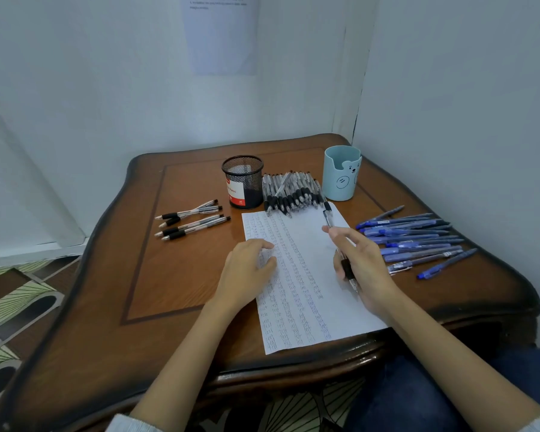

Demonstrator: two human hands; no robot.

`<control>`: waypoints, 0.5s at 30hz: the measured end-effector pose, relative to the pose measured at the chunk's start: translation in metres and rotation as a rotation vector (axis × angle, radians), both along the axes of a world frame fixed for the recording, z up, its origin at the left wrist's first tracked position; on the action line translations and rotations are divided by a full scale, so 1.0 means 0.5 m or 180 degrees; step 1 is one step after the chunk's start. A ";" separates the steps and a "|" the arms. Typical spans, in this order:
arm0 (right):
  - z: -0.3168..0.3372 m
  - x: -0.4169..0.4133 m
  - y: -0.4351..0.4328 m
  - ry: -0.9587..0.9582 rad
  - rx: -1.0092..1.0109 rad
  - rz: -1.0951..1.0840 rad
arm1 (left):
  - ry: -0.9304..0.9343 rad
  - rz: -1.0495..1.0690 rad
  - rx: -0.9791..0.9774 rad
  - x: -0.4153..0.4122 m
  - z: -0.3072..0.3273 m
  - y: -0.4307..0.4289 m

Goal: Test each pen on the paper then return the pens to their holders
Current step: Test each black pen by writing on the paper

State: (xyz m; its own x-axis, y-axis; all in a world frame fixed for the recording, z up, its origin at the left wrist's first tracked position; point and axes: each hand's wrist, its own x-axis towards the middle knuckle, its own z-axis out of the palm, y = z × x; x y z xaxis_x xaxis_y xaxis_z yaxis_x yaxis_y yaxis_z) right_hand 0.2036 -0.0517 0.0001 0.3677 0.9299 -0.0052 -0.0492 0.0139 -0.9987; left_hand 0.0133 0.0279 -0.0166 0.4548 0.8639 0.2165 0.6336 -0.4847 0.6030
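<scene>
At the near middle of a glossy brown wooden table [175, 275], wavy-edged and lined with a dark inlaid border: a thin white paper [303, 275], flat, slightly skewed, covered in columns of small scribbles, its near corners close to the table's front edge. Pressed at its left margin by the left hand [250, 269], fingers loosely bent and apart, gripping nothing. Over its right side, the right hand [362, 263], fingers and thumb closed round a clear-barrelled pen [347, 269] with a black rubber grip, tip down; contact with the sheet impossible to tell.

Behind the paper, a round black wire-mesh cup [243, 182] with a red and white label, and a smooth pale-blue cup [340, 176] with a bear face and notched rim. Between them, a tight heap of black-grip pens [290, 194], reaching the sheet's far edge.

Left of the sheet, a few loose black-grip pens [190, 221], well apart from it, with a broad stretch of bare wood towards the near-left corner. On the right, a fan of slim blue pens [415, 241], near the table's right edge and the wall.
</scene>
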 end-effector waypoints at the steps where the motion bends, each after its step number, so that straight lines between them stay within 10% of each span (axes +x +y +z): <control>1: 0.003 0.000 0.007 0.0040 -0.0025 -0.0032 | 0.0015 0.0008 -0.0029 -0.002 0.002 0.010; 7: 0.022 -0.010 0.065 0.0043 -0.0159 0.0052 | 0.0114 0.0103 -0.0065 -0.018 0.006 0.067; 15: 0.067 0.029 0.219 -0.1456 -0.0260 -0.0003 | 0.0141 0.0098 0.0022 -0.032 -0.003 0.106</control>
